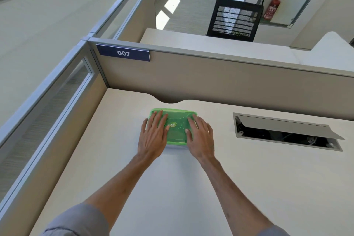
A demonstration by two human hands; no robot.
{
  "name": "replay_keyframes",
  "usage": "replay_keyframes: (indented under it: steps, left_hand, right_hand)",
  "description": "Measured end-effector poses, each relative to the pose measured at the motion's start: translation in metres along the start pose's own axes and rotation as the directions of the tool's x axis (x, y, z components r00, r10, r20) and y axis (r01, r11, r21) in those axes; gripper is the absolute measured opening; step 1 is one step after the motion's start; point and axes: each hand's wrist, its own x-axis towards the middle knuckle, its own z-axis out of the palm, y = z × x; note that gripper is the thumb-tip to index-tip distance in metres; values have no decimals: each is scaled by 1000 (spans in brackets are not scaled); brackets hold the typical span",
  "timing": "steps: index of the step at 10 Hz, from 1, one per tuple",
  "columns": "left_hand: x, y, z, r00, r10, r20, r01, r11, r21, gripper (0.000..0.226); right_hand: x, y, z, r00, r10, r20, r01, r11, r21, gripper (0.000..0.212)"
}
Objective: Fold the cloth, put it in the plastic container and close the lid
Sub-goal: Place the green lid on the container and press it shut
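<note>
Both hands flat, fingers spread: left hand [153,136] and right hand [200,136] press the translucent green rectangular plastic lid [176,121], gripping nothing, on the pale surface [249,178].

Both arms reach straight forward, bare from the rolled grey sleeves down, and both hands lie palm-down on the green lid [177,120]. The left hand [153,136] lies flat over the lid's left end with its fingers spread and pointing away. The right hand [201,137] covers the lid's right end, fingers slightly bent, thumb turned inward across it.
</note>
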Motion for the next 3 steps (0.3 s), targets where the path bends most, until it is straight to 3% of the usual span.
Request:
replay_keyframes:
  steps: [1, 3]
  left_hand:
    - [-5, 5, -4, 997, 46, 65, -51, 996, 80, 56]
    - [-9, 27, -31, 994, 97, 42, -102, 984, 145, 59]
  right_hand:
    - [-4, -2, -5, 997, -13, 73, 15, 999, -36, 54]
    - [-12, -2, -29, 998, -29, 49, 32, 998, -60, 56]
